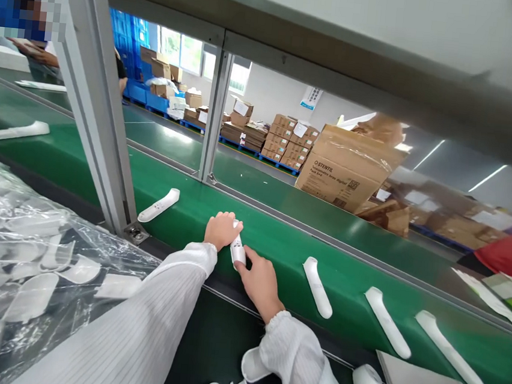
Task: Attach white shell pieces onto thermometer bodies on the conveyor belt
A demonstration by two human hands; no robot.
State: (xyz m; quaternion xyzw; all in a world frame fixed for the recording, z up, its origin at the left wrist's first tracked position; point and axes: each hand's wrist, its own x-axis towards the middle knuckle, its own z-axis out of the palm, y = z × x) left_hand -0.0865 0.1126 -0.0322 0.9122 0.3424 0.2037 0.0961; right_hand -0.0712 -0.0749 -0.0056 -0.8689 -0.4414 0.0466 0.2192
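Observation:
Both my hands are on one white plastic housing (237, 252) at the near edge of the green conveyor belt (279, 233). My left hand (222, 230) has its fingers closed round the upper end. At the lower end, my right hand (262, 280) pinches the piece between thumb and fingers. Small dark marks show on the housing's face. Similar white housings lie spaced along the belt: one (159, 205) to the left of my hands, and several to the right, the nearest (318, 287) just beyond my right hand.
A clear plastic bag (54, 221) of white parts lies at left. Loose white pieces (255, 364) sit below my right arm. A metal post (89, 91) rises left of my hands. Beyond stands a cardboard box (346, 167). People's parts show at both sides.

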